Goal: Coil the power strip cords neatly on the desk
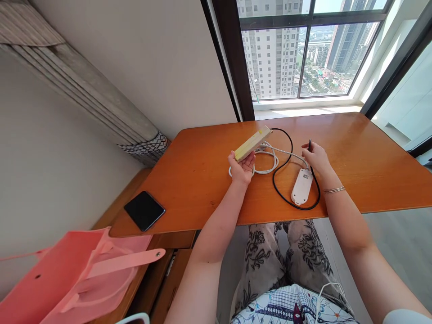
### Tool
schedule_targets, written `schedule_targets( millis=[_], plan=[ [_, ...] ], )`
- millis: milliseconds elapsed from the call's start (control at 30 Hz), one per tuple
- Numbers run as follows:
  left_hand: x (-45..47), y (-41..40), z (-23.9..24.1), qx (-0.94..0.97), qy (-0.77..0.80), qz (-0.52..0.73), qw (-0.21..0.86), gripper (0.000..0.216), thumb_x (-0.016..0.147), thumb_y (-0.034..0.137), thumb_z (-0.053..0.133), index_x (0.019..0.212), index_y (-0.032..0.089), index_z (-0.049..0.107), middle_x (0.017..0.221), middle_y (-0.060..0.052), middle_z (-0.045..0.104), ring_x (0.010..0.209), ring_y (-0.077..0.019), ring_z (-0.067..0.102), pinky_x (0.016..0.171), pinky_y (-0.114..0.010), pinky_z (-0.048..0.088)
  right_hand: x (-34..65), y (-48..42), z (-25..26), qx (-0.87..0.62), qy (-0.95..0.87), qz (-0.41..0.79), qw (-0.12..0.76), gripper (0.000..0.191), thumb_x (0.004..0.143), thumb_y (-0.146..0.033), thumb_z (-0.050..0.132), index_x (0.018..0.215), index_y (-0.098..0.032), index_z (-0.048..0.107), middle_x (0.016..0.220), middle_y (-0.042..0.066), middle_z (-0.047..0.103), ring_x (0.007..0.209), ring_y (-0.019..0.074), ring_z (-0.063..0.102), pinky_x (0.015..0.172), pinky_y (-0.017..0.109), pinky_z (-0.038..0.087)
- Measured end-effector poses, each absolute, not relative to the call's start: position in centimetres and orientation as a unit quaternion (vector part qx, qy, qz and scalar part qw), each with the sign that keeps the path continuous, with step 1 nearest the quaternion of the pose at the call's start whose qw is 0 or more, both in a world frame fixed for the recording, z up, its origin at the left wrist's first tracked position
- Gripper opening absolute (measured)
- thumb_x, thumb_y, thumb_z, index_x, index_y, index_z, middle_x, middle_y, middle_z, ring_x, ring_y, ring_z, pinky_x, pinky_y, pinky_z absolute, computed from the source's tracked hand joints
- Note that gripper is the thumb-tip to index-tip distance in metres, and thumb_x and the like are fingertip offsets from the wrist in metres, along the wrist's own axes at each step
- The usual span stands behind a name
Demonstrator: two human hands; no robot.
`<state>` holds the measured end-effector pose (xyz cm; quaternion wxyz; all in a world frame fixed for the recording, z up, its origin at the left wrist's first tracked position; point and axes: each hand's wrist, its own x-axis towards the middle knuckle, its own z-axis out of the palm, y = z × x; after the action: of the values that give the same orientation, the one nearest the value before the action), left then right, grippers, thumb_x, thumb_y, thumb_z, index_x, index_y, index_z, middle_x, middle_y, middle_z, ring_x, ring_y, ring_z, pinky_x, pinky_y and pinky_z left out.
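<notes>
Patterned clothing [283,308] fills the bottom centre. Beyond, a brown table [192,180] spans mid-frame. Right of centre, a black cable [303,208] loops across it, pinched at upper right by the right hand [317,157]. Apart from it, the left hand [242,170] grips a pale yellow bar [252,144] at centre. A white box [302,186] lies within the loop.

Left of the left hand [242,168] lies a black-screened tablet [144,210], with a pink bag [64,270] farther left. A gray curtain [104,99] hangs beyond that hand, leftward. Ahead of the right hand [316,157], a window [309,20] shows tall buildings [268,63].
</notes>
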<state>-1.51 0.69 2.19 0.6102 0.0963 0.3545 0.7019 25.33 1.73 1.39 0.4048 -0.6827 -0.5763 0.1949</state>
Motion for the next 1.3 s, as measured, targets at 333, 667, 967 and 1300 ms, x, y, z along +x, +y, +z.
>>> schedule_targets(
  millis=[333, 667, 967, 1300],
  plan=[
    [-2.9, 1.3, 2.4, 0.088, 0.363, 0.714, 0.592, 0.043, 0.096, 0.052, 0.045, 0.098, 0.017, 0.069, 0.081, -0.008, 0.075, 0.089, -0.0206, 0.078, 0.081, -0.027, 0.06, 26.7, 1.1, 1.1, -0.734, -0.577, -0.097, 0.344, 0.078, 0.084, -0.054, 0.071, 0.144, -0.013, 0.041, 0.159, 0.031, 0.029, 0.151, 0.0449, 0.024, 0.114, 0.07, 0.028],
    [-1.8, 0.9, 2.2, 0.128, 0.362, 0.697, 0.606, 0.04, 0.098, 0.05, 0.046, 0.093, 0.017, 0.068, 0.078, -0.008, 0.076, 0.082, -0.019, 0.078, 0.082, -0.027, 0.059, 24.6, -5.3, 3.7, -0.558, -0.816, 0.111, 0.106, 0.096, 0.073, -0.07, 0.073, 0.152, -0.021, 0.049, 0.151, 0.019, 0.053, 0.137, 0.0408, 0.052, 0.11, 0.054, 0.044],
    [-1.7, 0.9, 2.2, 0.127, 0.351, 0.692, 0.618, 0.041, 0.099, 0.051, 0.046, 0.094, 0.017, 0.069, 0.075, -0.007, 0.076, 0.077, -0.0175, 0.077, 0.078, -0.026, 0.059, 25.5, -6.5, 2.7, -0.487, -0.859, 0.155, -0.008, 0.128, 0.051, -0.071, 0.086, 0.159, -0.019, 0.04, 0.159, 0.027, 0.038, 0.152, 0.0493, 0.029, 0.121, 0.072, 0.019],
    [-1.6, 0.8, 2.6, 0.114, 0.359, 0.689, 0.619, 0.045, 0.101, 0.052, 0.044, 0.096, 0.015, 0.071, 0.072, -0.007, 0.074, 0.078, -0.0183, 0.077, 0.082, -0.027, 0.059, 26.1, -5.9, 3.8, -0.434, -0.868, 0.228, 0.071, 0.074, 0.061, -0.058, 0.088, 0.126, -0.028, 0.069, 0.131, 0.013, 0.057, 0.127, 0.0364, 0.054, 0.112, 0.055, 0.044]
  ],
)
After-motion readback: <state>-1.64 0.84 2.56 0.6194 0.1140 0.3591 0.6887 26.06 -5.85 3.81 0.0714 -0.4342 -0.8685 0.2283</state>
